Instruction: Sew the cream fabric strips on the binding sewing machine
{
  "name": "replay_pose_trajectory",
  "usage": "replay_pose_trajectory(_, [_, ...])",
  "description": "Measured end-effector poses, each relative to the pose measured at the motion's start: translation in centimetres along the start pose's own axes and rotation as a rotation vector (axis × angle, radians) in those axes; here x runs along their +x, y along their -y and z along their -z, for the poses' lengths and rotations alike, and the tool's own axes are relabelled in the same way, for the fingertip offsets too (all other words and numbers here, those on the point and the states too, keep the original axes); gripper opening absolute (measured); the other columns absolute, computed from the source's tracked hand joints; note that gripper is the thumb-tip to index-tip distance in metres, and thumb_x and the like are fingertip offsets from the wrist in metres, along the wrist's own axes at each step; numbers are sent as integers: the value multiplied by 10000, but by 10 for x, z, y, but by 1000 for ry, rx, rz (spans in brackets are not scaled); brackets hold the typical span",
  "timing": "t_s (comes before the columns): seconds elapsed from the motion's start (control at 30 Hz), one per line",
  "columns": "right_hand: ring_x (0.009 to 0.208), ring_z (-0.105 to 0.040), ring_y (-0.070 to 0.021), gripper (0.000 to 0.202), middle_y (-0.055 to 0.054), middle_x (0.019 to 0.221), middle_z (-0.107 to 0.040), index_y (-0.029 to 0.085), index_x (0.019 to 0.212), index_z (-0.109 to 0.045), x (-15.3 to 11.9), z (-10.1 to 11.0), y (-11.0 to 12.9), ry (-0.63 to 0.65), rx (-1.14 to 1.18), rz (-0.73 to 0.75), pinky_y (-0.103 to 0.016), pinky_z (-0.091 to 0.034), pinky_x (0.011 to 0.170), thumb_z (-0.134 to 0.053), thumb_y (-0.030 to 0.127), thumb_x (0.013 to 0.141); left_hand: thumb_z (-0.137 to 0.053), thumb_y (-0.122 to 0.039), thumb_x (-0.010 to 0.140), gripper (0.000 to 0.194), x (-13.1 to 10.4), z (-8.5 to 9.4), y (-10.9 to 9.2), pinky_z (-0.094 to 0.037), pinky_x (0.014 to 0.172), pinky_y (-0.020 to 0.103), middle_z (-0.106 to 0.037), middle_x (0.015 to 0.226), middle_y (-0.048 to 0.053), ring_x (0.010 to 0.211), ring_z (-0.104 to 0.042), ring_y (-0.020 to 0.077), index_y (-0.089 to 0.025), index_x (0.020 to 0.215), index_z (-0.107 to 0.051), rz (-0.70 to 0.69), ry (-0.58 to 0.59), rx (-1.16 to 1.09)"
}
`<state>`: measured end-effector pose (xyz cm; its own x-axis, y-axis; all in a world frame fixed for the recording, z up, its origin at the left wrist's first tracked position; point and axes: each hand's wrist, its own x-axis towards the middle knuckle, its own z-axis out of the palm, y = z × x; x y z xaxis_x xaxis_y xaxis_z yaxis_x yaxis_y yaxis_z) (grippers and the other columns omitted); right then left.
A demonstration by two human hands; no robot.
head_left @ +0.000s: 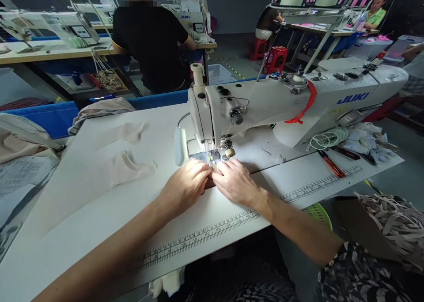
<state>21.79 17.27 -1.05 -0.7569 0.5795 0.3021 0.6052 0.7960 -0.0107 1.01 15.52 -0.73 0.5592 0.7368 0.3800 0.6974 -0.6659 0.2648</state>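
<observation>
Under the needle end of a white sewing machine [258, 103], both hands meet close to the lit presser foot [211, 156]. My left hand [187, 180] is closed, its fingertips pinched together just left of the foot. From the right, my right hand [236, 183] curls its fingers down at the same spot, thumb close to the left fingertips. Between them shows a bit of a small tan piece of fabric [215, 167], mostly hidden by the fingers. Two thin beige fabric pieces [129, 169] lie on the white table [99, 218], left of my hands.
A pale blue lamp-like piece [179, 146] stands left of the needle. Red-handled snips [331, 164], a coil of green cord [327, 137] and scraps [367, 138] lie right. A printed ruler [212, 232] follows the front edge. A person [152, 41] sits ahead.
</observation>
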Motion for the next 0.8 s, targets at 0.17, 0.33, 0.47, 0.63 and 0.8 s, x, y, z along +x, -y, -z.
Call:
replay_pose_trajectory(0.17, [771,-465,-217,246,-73,869,-593,142,1074,-698,-1,1,1,-22,6,-2,-365,-350,710,-473,189,986,-405,-132,997,320,-18,-8,-8,-591,924,436,-670,1160,171,1094,-621,263,-56,1238,-601,-128,-54,113])
replay_pose_trajectory(0.33, [745,-493,-204,244,-51,837,-600,159,1099,-698,0,-1,-6,-61,23,-49,-350,-373,725,-478,156,993,-375,-140,983,374,-13,-10,-10,-590,943,447,-681,1150,186,1100,-631,283,-41,1231,-637,-117,5,213])
replay_pose_trajectory(0.47, [796,-546,-221,255,-91,891,-644,138,983,-701,0,-3,-19,-123,16,-159,-370,-381,776,-449,101,986,-332,-158,988,408,-1,-15,-14,-566,933,486,-689,1112,234,1083,-645,325,4,1165,-661,-114,71,373])
replay_pose_trajectory(0.63, [817,-572,-226,236,-108,963,-671,158,897,-693,-3,-3,-26,-149,20,-186,-367,-379,778,-476,101,968,-335,-189,989,387,9,-22,-10,-553,932,479,-690,1123,209,1079,-641,317,-38,1170,-641,-50,81,380])
replay_pose_trajectory(0.8, [768,-565,-223,255,-96,905,-674,157,929,-705,-4,-4,-24,-140,40,-186,-363,-372,757,-459,102,967,-376,-204,972,370,9,-24,-6,-572,905,463,-676,1126,222,1035,-641,319,-26,1179,-627,-45,46,376])
